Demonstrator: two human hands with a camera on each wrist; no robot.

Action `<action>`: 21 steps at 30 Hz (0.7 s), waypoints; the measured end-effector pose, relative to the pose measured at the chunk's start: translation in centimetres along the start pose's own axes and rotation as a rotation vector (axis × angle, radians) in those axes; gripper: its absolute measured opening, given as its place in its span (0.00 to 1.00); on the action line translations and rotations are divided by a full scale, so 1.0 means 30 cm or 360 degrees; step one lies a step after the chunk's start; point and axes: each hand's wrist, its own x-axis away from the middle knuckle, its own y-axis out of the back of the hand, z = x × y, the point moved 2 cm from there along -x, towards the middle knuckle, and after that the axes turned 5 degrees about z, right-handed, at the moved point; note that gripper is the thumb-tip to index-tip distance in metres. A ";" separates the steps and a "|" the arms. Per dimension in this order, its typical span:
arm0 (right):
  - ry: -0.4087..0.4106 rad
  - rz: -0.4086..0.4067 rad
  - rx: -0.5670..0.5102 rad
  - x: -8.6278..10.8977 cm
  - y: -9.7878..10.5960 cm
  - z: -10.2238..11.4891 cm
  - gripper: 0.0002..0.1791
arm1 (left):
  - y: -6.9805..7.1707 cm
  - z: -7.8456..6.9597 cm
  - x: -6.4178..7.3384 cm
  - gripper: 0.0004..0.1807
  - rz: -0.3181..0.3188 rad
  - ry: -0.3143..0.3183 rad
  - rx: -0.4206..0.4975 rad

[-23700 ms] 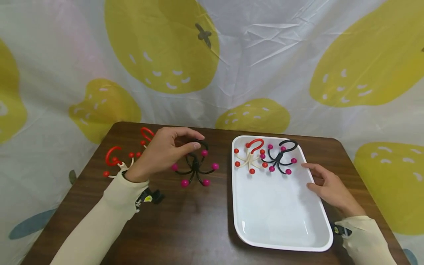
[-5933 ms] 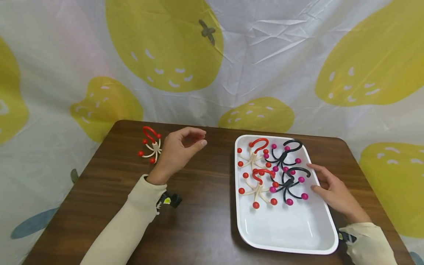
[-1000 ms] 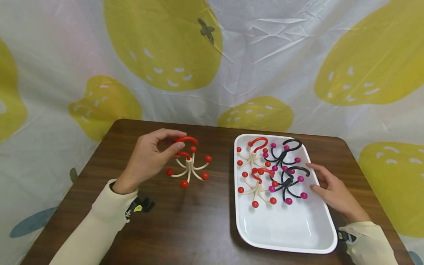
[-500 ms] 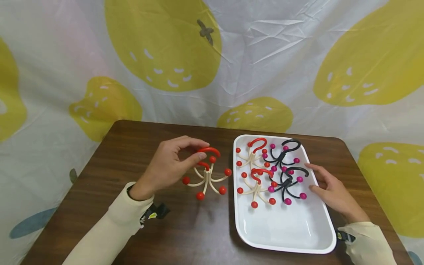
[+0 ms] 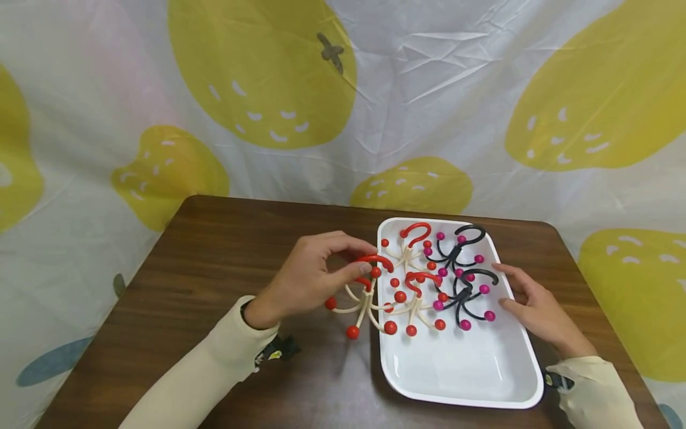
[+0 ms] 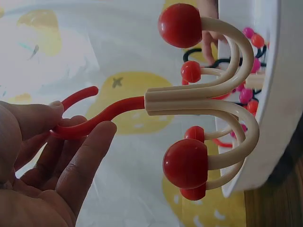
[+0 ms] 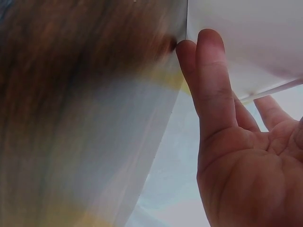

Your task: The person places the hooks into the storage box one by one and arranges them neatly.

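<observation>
My left hand (image 5: 316, 277) pinches the red hook of a cream multi-arm hook hanger (image 5: 366, 301) between thumb and fingers. Its curved arms end in red balls, and it hangs upright, overlapping the left rim of the white tray (image 5: 455, 375) in the head view. Up close in the left wrist view, the hanger (image 6: 165, 100) shows its ribbed cream stem, with the tray wall beyond. At the tray's right rim my right hand (image 5: 541, 313) rests with fingers extended. The right wrist view shows straight fingers (image 7: 215, 90) against the tray's outer side.
Inside the tray's back half lie two cream hangers with red hooks, one at the front (image 5: 415, 304) and one behind (image 5: 408, 253). Beside them are two black hangers with pink balls, a nearer (image 5: 465, 295) and a farther (image 5: 454, 253). A patterned curtain (image 5: 300, 173) hangs behind the brown table (image 5: 236, 238).
Over the longer span, another cream hanger and a black one came from the table's left side into the tray. Lately my left hand carried the last cream hanger rightward to the tray's rim.
</observation>
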 end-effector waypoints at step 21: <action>0.0005 0.0003 0.0003 -0.001 0.001 0.004 0.39 | -0.234 -0.069 -0.120 0.12 0.0184 -0.0224 0.0127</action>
